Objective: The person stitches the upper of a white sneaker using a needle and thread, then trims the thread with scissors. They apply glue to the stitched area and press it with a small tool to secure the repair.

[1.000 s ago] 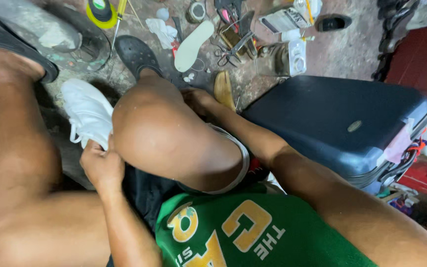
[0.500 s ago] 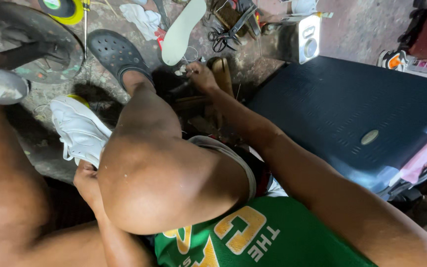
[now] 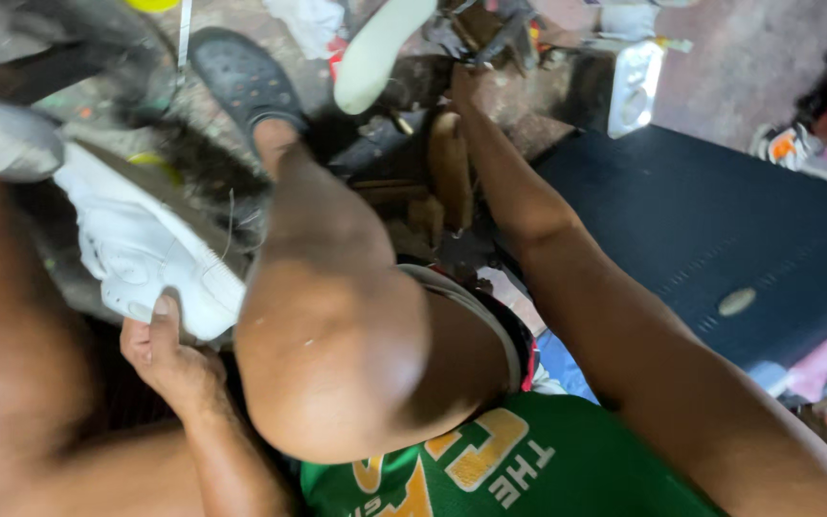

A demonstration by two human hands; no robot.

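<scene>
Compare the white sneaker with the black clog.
The white sneaker is off any foot, held at its end by the left hand; the black clog is worn on the person's foot on the floor. The sneaker is smooth and white; the clog is dark and perforated. Both are footwear.

black clog (image 3: 241,81), pale insole (image 3: 380,48), dark case (image 3: 720,239)

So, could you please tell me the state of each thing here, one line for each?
white sneaker: lying on its side, gripped at the heel end
left hand: closed on the white sneaker
right hand: stretched forward into the clutter on the floor; what it touches is unclear
black clog: worn on the foot
white insole: loose, lying flat
dark case: closed, lying flat
</scene>
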